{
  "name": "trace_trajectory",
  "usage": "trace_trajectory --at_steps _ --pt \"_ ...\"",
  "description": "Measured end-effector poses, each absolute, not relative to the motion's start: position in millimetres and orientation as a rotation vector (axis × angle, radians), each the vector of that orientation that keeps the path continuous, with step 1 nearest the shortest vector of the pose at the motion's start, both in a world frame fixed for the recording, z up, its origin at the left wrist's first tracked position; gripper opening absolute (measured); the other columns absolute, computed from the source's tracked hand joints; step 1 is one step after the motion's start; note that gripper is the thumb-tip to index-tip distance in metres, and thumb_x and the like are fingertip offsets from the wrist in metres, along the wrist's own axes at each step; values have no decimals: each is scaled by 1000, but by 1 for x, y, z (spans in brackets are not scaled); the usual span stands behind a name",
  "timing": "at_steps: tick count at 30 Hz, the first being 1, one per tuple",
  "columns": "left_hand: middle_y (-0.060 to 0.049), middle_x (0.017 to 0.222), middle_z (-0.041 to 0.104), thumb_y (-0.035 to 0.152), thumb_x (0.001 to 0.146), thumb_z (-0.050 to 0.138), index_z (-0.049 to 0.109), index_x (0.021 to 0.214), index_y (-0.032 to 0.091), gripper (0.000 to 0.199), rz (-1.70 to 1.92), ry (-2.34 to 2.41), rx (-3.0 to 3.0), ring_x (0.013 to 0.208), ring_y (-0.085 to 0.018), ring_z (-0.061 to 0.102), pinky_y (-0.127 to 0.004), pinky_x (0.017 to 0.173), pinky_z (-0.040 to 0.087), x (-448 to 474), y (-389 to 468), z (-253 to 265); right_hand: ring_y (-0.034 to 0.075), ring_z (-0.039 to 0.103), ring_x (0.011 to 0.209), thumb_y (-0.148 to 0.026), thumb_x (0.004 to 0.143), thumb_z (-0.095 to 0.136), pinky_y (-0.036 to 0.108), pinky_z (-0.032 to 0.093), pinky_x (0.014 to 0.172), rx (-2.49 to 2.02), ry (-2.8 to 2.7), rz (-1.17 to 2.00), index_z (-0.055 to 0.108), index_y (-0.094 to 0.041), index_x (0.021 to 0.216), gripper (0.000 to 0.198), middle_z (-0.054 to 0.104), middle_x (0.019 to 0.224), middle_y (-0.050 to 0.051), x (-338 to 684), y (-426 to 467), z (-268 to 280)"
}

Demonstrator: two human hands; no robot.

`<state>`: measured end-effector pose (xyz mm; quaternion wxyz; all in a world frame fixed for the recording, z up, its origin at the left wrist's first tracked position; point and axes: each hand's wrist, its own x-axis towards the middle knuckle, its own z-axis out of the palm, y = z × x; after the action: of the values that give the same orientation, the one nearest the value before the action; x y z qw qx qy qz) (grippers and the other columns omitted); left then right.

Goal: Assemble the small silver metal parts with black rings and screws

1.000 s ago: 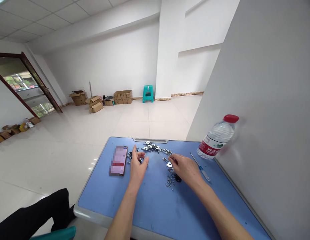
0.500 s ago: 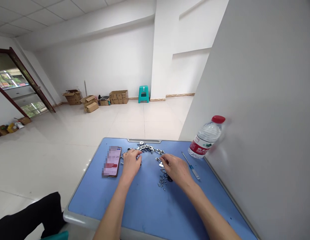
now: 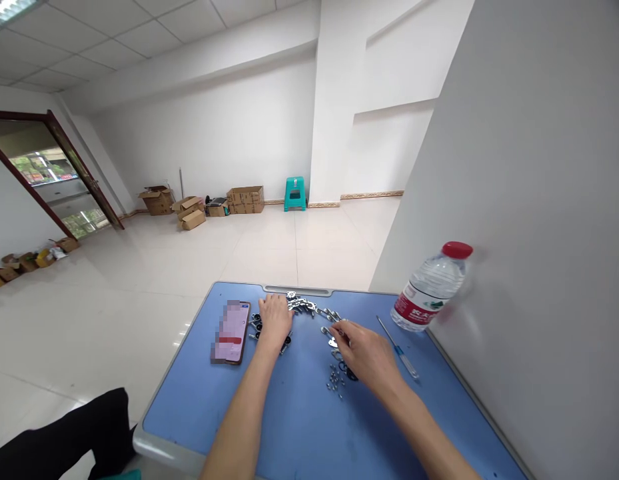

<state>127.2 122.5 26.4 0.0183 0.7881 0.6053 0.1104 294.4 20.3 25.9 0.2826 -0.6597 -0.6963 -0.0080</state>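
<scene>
My left hand (image 3: 276,321) is over the far left part of the blue table, its fingers apart and bent down among small metal parts. Left of and below it lie black round pieces with metal stems (image 3: 258,327). Just right of its fingertips, silver metal plates (image 3: 302,305) form a curved row. My right hand (image 3: 368,348) is closed in a pinch at the row's right end; what sits between the fingertips is too small to name. Beside those fingers is a silver metal piece (image 3: 333,343). Black rings (image 3: 350,374) lie partly under this hand, near a scatter of small silver pieces (image 3: 334,381).
A phone (image 3: 232,333) lies on the blue table (image 3: 309,427) at the left. On the right are a screwdriver (image 3: 400,350) and a red-capped water bottle (image 3: 430,288) beside a grey partition (image 3: 529,233). Cardboard boxes (image 3: 245,200) and a green stool (image 3: 294,194) stand by the far wall.
My left hand has moved forward to the far edge of the parts, uncovering black pieces behind it. My right hand keeps its pinch in nearly the same place. The whole view has shifted slightly.
</scene>
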Motion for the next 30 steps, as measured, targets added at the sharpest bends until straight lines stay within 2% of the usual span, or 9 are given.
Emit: trace_trajectory --at_steps 7,11,14,16,19,21,23,27,30 --pt "-8 104 66 24 87 63 60 92 19 8 348 1851 2448 105 -25 55 -38 90 37 119 117 42 19 63 59 -30 93 42 26 31 52 -1783 -1873 14 64 -21 76 29 69 70 4 294 22 24" --pt "-5 102 65 21 86 62 59 89 19 4 501 1759 2426 104 -24 54 -38 89 38 105 95 61 19 60 58 -34 89 44 27 32 53 -1734 -1758 218 64 -21 75 28 65 65 4 290 21 28" --pt "-2 105 65 19 86 62 59 89 21 5 657 1373 2422 106 -21 55 -35 91 39 95 65 66 16 50 50 -46 85 50 27 33 49 -1565 -1439 635 65 -21 82 29 56 57 0 288 21 35" --pt "1 101 67 19 87 62 58 91 23 6 692 1186 2380 101 -18 58 -33 91 39 91 44 63 12 41 45 -54 81 56 25 31 44 -1357 -1191 909 64 -21 91 35 48 57 -3 290 21 42" --pt "2 96 68 20 87 62 58 90 23 5 717 1129 2329 95 -18 60 -33 89 39 88 22 51 8 28 42 -58 81 58 23 25 40 -1056 -876 1024 57 -24 96 38 42 62 -5 293 20 52" --pt "2 95 68 20 87 61 58 89 22 4 716 1137 2334 93 -18 59 -32 87 39 87 15 43 7 17 40 -59 85 54 21 18 38 -963 -808 1080 54 -26 102 37 33 57 -9 293 17 57" --pt "1 94 67 20 87 61 58 87 22 4 697 1130 2359 92 -18 59 -32 87 39 87 13 36 7 13 40 -59 88 50 21 14 38 -930 -814 1174 53 -26 102 37 24 55 -10 289 15 58" --pt "1 93 66 22 87 61 57 87 22 4 604 1128 2459 92 -18 58 -33 85 39 88 13 28 5 14 42 -58 85 53 20 14 40 -938 -894 1345 47 -23 80 36 27 56 -10 274 12 52" --pt "0 89 65 21 86 62 56 85 21 6 552 1183 2536 89 -18 57 -34 82 40 90 13 24 7 26 44 -61 83 54 22 25 42 -980 -1064 1353 47 -22 73 41 38 58 -7 265 10 49"
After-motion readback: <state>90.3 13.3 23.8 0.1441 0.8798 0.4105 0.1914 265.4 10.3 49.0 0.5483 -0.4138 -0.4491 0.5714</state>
